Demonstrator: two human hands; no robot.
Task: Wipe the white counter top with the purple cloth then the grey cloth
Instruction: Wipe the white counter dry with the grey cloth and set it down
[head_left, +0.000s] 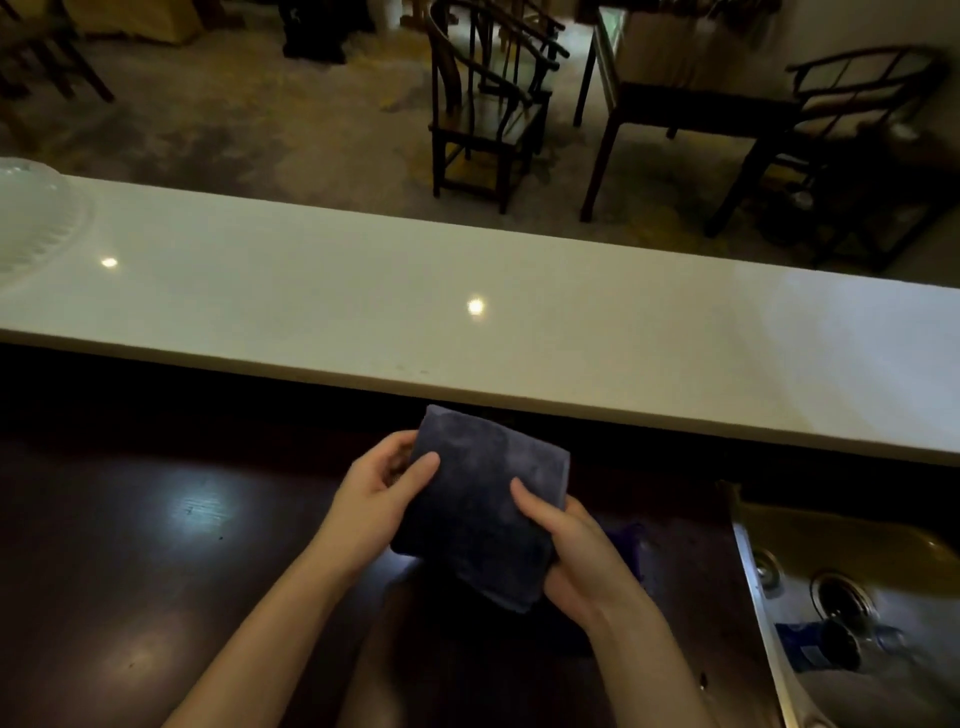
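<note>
I hold a folded dark grey cloth in both hands above the dark lower counter, just in front of the white counter top. My left hand grips its left edge with the thumb on top. My right hand grips its lower right side. A bit of purple cloth shows on the dark counter behind my right hand, mostly hidden. The white counter top runs as a long strip from left to right, bare apart from light reflections.
A clear ribbed plate sits at the white counter top's far left end. A steel sink holding a plastic bottle lies at the lower right. Dark wooden chairs and a table stand on the floor beyond.
</note>
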